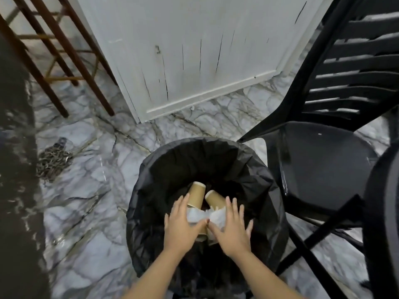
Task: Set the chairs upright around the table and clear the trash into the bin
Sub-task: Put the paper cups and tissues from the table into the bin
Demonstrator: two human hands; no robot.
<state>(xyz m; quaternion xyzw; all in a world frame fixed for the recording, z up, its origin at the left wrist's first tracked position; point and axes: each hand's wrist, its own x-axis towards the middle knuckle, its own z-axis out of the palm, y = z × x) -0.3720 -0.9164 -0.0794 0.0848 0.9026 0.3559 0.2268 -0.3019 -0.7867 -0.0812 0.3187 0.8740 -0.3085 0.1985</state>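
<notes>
A round bin (151,190) lined with a black bag stands on the marble floor in the lower middle. Both my hands are over its opening with a bundle of trash between them. My left hand (183,225) grips one brown paper cup (195,195), and my right hand (232,229) grips a second brown paper cup (214,199). Crumpled white tissue (207,215) is pinched between the thumbs. A black plastic chair (319,165) stands upright just right of the bin, touching its rim.
A white door (194,50) fills the wall behind the bin. Brown wooden chair legs (64,61) stand at the upper left. A heap of metal chain (54,162) lies on the floor at left. Dark blurred shapes run down the left edge (17,169) and the right edge (384,212).
</notes>
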